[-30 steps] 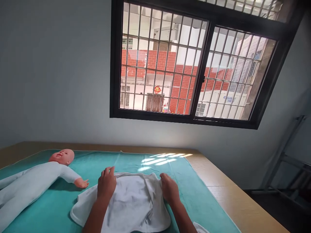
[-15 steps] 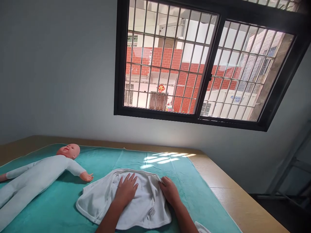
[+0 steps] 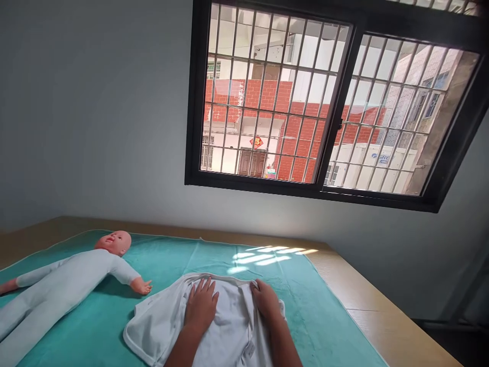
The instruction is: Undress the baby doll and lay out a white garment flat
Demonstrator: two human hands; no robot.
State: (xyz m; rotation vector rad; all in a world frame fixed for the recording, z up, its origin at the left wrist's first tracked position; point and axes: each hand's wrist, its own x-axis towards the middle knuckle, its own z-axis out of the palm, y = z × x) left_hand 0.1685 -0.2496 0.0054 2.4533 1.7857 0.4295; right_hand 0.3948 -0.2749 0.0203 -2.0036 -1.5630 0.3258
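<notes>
A white baby shirt (image 3: pixel 229 326) lies spread on a teal cloth (image 3: pixel 313 326). My left hand (image 3: pixel 201 306) rests flat on it, fingers stretched out and slightly apart. At the shirt's upper right edge, my right hand (image 3: pixel 266 300) has its fingers closed on the fabric, with a fold running down beside it. A small printed label (image 3: pixel 249 350) shows on the inside near the bottom. Some white fabric sticks out to the right of my right wrist. To the left, a baby doll (image 3: pixel 76 275) in a white body suit lies on its back, one hand close to the shirt.
The cloth covers a wooden tabletop (image 3: pixel 367 316), whose right edge runs diagonally towards me. Behind stand a grey wall (image 3: pixel 107 127) and a barred window (image 3: pixel 263 102). Striped sunlight falls on the cloth's far right part.
White fabric now shows to the right of my right hand, where the teal cloth showed before. My left hand stays flat on the shirt. The whole view has shifted slightly.
</notes>
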